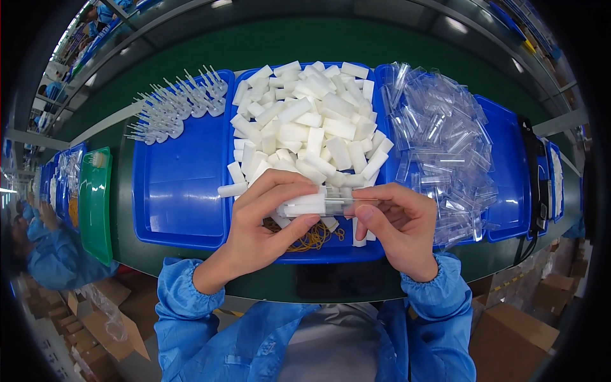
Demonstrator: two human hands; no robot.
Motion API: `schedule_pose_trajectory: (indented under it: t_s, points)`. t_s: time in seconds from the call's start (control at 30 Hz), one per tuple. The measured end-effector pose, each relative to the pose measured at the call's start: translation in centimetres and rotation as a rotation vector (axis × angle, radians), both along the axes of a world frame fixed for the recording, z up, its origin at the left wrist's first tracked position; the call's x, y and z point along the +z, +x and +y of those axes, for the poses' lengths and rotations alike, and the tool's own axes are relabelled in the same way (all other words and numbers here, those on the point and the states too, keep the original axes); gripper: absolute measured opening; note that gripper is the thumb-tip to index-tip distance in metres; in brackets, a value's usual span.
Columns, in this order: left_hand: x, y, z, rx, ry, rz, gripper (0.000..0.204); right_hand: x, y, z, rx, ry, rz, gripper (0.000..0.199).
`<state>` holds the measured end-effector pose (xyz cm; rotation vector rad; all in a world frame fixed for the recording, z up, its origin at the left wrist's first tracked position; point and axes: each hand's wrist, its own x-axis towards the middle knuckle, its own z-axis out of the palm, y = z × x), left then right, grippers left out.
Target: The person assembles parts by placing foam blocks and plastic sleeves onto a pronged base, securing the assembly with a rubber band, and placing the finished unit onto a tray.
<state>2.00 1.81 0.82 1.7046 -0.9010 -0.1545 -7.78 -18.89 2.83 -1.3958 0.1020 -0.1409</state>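
Observation:
Above the near part of the middle blue tray (305, 258), my left hand (251, 223) pinches a white foam block (304, 205) between thumb and fingers. A thin rod appears to run along it toward the right. My right hand (404, 223) has its fingertips on a clear plastic sleeve (347, 206), which lines up with the foam and seems to reach around part of it. How far the foam sits inside is hard to tell. Beneath my hands lie tan rubber bands (312, 239), and behind them rises a heap of white foam blocks (315, 121).
On the left, a blue tray (181, 204) bears white thin-stemmed pieces with round bases (175, 108). Clear plastic sleeves (442, 146) are piled at the right. A green tray (95, 197) and a co-worker's blue sleeve (67, 258) are farther left. Cardboard boxes (509, 334) stand below the table.

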Motion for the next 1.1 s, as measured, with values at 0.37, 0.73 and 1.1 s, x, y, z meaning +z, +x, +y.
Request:
schedule_pose_trajectory:
  t_s: [0.37, 0.73, 1.1]
  points:
    - [0.5, -0.3, 0.1, 0.040, 0.027, 0.024, 0.031, -0.4, 0.1, 0.4, -0.023, -0.008, 0.026, 0.020]
    - [0.0, -0.4, 0.1, 0.029, 0.020, 0.056, 0.032, -0.6, 0.0, 0.7, -0.076, 0.028, 0.063, 0.019]
    - [0.3, 0.0, 0.5, -0.009, 0.051, 0.053, 0.034, 0.2, 0.3, 0.0, 0.039, -0.085, 0.090, 0.020]
